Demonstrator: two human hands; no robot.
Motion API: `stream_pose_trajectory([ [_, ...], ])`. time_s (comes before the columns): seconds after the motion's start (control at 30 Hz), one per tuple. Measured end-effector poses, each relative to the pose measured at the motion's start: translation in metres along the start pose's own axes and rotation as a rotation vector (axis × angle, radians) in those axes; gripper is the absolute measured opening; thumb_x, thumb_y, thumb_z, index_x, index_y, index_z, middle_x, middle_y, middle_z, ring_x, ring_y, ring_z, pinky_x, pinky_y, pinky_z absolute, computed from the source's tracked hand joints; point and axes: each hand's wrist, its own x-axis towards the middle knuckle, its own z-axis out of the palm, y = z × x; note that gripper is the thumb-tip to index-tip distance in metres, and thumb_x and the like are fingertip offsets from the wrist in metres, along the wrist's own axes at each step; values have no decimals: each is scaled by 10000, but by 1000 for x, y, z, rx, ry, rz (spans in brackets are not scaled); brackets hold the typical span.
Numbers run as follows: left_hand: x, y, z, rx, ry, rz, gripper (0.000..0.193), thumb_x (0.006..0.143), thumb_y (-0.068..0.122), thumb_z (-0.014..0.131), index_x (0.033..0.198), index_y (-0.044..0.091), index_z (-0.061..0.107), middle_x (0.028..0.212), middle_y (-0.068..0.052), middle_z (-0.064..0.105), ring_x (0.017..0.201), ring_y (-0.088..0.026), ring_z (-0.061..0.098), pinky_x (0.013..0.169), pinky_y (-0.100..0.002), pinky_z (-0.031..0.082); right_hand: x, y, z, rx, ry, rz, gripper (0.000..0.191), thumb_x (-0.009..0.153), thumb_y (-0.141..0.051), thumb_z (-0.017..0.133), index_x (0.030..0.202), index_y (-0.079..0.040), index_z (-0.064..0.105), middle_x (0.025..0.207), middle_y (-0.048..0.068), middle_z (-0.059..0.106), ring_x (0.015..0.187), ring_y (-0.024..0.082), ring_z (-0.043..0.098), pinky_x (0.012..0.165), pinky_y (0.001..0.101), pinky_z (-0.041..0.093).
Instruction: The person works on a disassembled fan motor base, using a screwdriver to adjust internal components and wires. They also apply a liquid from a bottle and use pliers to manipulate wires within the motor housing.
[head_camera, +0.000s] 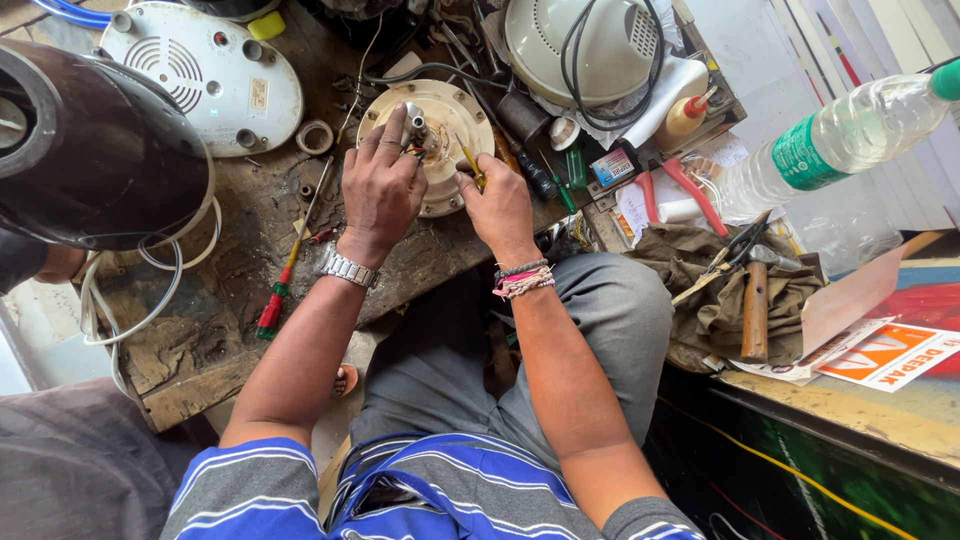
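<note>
A round cream-coloured motor housing (452, 110) with a steel shaft (414, 120) lies on a worn wooden workbench (240, 250). My left hand (380, 185), with a metal wristwatch, rests on the housing's left side, fingers by the shaft. My right hand (497, 205), with thread bracelets at the wrist, grips a small yellow-handled tool (470, 160) whose tip touches the housing's face.
A red-and-green screwdriver (283, 275) lies left of my arm. A white appliance base (200, 75) and a dark rounded body (90, 140) sit at left. A hammer (755, 305), red pliers (680, 190), a glue bottle (688, 115) and a plastic water bottle (830, 140) lie at right.
</note>
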Motion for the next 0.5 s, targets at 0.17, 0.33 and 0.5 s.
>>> stream_pose_trajectory([
  [0.17, 1, 0, 2, 9, -18, -19, 137, 864, 182, 790, 823, 69, 723, 1548, -168, 537, 1276, -334, 618, 933, -424, 499, 1, -3, -3, -59, -78, 99, 209, 906, -227, 735, 1018, -51, 718, 935, 158, 761, 878, 314, 755, 762, 403, 570],
  [0.33, 2, 1, 6, 28, -34, -40, 144, 863, 181, 807, 791, 82, 732, 1554, -168, 528, 1277, -324, 608, 919, -423, 490, 2, 5, -9, -76, -94, 126, 276, 898, -215, 709, 1108, -37, 689, 973, 199, 744, 923, 381, 728, 800, 446, 565],
  [0.5, 1, 1, 7, 20, 1, -47, 158, 870, 173, 816, 793, 71, 723, 1560, -167, 520, 1307, -329, 597, 972, -425, 482, -1, 13, -20, -91, -107, -4, 369, 913, -133, 620, 1267, -30, 633, 1095, 249, 712, 1020, 441, 682, 888, 501, 530],
])
